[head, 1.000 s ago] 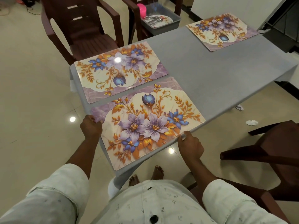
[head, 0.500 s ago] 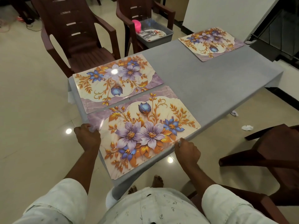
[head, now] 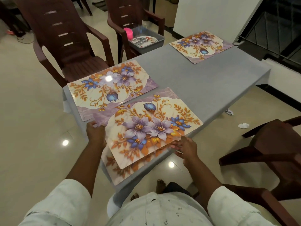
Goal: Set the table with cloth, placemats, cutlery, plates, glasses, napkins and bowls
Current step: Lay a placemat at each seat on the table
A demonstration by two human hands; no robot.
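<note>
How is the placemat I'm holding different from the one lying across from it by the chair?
The held placemat is lifted at its near edge, gripped by the left hand and right hand; the far placemat lies flat, untouched. The held one has another mat under it; the far one rests on the grey cloth. Their flowers face opposite ways. Both share the same floral print.

Top placemat [head: 146, 126] lies over a lower placemat [head: 123, 172] at the near corner of the table [head: 203, 82]. A second placemat [head: 110, 88] lies just behind it; a third [head: 201, 45] sits at the far end. Beyond the far edge, a tray [head: 146, 42] rests on a chair [head: 130, 18]; another chair [head: 68, 39] stands to its left.
</note>
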